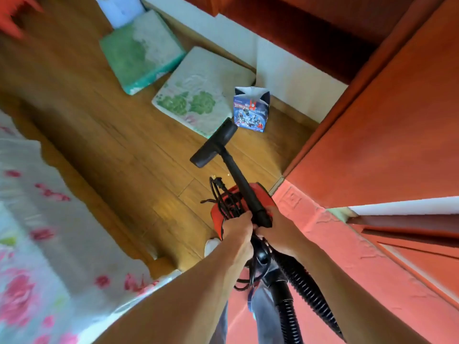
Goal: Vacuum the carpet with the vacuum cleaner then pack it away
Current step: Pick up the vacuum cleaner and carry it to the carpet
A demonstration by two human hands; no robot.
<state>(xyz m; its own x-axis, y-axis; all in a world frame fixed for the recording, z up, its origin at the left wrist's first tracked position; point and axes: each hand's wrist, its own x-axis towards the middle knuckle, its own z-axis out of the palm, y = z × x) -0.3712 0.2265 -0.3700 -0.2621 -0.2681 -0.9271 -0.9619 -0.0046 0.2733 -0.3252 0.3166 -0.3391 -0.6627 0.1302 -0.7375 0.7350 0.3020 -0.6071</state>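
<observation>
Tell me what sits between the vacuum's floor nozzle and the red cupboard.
In the head view, only bare wooden floor lies between the floor nozzle and the red cupboard; the blue printed box stands farther back, beside the nozzle's far end.

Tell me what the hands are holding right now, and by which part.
Both hold the vacuum cleaner: the left hand grips its top together with the bundled black cord, and the right hand grips the wand's lower end.

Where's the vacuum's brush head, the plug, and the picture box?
brush head (214,145), head view, middle of its black top
plug (218,182), head view, black plug body
picture box (250,115), head view, printed front
</observation>
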